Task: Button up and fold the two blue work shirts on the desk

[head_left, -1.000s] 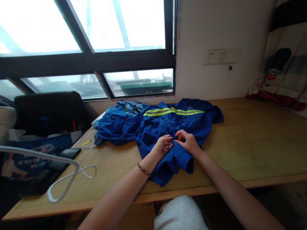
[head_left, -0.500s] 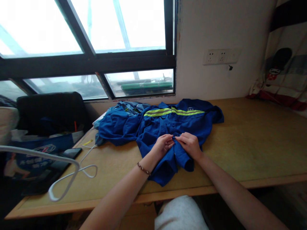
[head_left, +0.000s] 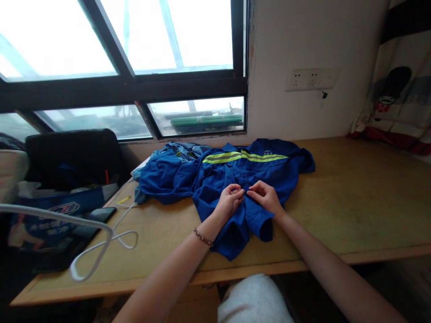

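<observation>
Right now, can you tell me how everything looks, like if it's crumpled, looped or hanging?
Dark blue cloth jacket with yellow stripes: spread on tan wooden table, wrinkled.
Bare left hand: fingers curled at the jacket's front, grip unclear.
Bare right hand: fingers bent there, grip unclear.
Brown beaded bracelet: worn on left wrist.
White cable: looped.
Patterned cloth curtain: hanging.
Black-framed glass window: open or shut, can't tell.

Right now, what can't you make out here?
All head view:
- Whether the left hand or right hand grips a button: hidden by fingers.
- Chest lettering on the blue work jacket: too small.
- Where the white cable leads: cut off by left edge.
- Small print on the blue bag: blurred.
</observation>
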A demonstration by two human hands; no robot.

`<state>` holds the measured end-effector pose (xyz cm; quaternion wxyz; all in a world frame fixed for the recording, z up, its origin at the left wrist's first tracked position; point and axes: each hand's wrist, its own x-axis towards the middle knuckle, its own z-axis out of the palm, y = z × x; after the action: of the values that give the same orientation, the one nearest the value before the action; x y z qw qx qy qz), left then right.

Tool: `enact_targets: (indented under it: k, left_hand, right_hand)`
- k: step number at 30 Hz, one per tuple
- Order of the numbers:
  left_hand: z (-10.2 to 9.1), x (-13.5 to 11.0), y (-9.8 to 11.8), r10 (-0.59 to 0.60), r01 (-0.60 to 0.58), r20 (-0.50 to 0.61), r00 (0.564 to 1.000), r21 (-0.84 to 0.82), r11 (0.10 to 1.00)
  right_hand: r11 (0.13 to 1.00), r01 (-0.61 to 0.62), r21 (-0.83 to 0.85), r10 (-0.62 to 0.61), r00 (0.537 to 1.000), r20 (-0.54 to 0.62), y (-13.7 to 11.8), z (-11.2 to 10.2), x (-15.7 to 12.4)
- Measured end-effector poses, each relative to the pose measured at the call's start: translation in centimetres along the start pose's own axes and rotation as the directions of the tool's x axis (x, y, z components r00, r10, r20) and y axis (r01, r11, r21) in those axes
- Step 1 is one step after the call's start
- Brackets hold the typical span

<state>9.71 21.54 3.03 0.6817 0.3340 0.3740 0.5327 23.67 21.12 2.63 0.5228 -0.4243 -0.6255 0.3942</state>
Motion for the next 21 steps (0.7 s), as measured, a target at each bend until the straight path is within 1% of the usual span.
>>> enact_targets:
  k: [3, 5, 7, 10, 12, 14, 15, 16, 18, 19, 21]
  left_hand:
    - [0.0, -0.1, -0.3, 0.082, -0.093, 0.100, 0.992, 0.114, 0.989]
    - [0.1, -0.2, -0.4, 0.126, -0.146, 0.119, 0.985, 0.175, 0.974]
    - [0.1, -0.3, -0.6, 0.163, -0.186, 0.129, 0.978, 0.200, 0.962]
    - [0.0, 0.0, -0.8, 0.167, -0.206, 0.182, 0.969, 0.221, 0.953]
    - [-0.3, 0.3, -0.9, 0.156, -0.206, 0.211, 0.965, 0.240, 0.949]
    - [-0.7, 0.6, -1.0, 0.146, -0.200, 0.213, 0.966, 0.262, 0.944]
    - [-0.8, 0.8, -1.1, 0.139, -0.193, 0.207, 0.968, 0.267, 0.944]
    - [-0.9, 0.9, -1.1, 0.131, -0.183, 0.202, 0.971, 0.267, 0.946]
    - [-0.9, 0.9, -1.1, 0.110, -0.157, 0.193, 0.975, 0.252, 0.955]
    - [-0.9, 0.9, -1.0, 0.096, -0.141, 0.190, 0.977, 0.241, 0.960]
    - [-0.6, 0.7, -0.9, 0.058, -0.095, 0.170, 0.984, 0.215, 0.972]
  right_hand:
    - [0.996, -0.071, 0.059, 0.071, 0.997, -0.007, 0.0, -0.1, 0.1]
    - [0.991, -0.106, 0.083, 0.105, 0.994, 0.017, 0.2, -0.2, 0.3]
    - [0.981, -0.151, 0.119, 0.145, 0.988, 0.059, 0.6, -0.4, 0.5]
    - [0.960, -0.232, 0.156, 0.212, 0.968, 0.133, 1.2, -0.5, 0.7]
    - [0.966, -0.234, 0.111, 0.216, 0.964, 0.157, 1.4, -0.5, 0.8]
    - [0.990, -0.140, -0.017, 0.141, 0.986, 0.093, 1.3, -0.4, 0.6]
    - [0.991, -0.065, -0.113, 0.070, 0.997, 0.039, 1.1, -0.3, 0.5]
    - [0.975, 0.014, -0.224, -0.017, 1.000, -0.012, 1.0, -0.2, 0.3]
    - [0.891, 0.139, -0.433, -0.182, 0.981, -0.060, 0.6, 0.0, -0.2]
    - [0.843, 0.176, -0.509, -0.237, 0.970, -0.058, 0.5, 0.0, -0.4]
    - [0.767, 0.212, -0.606, -0.299, 0.953, -0.045, 0.3, 0.1, -0.8]
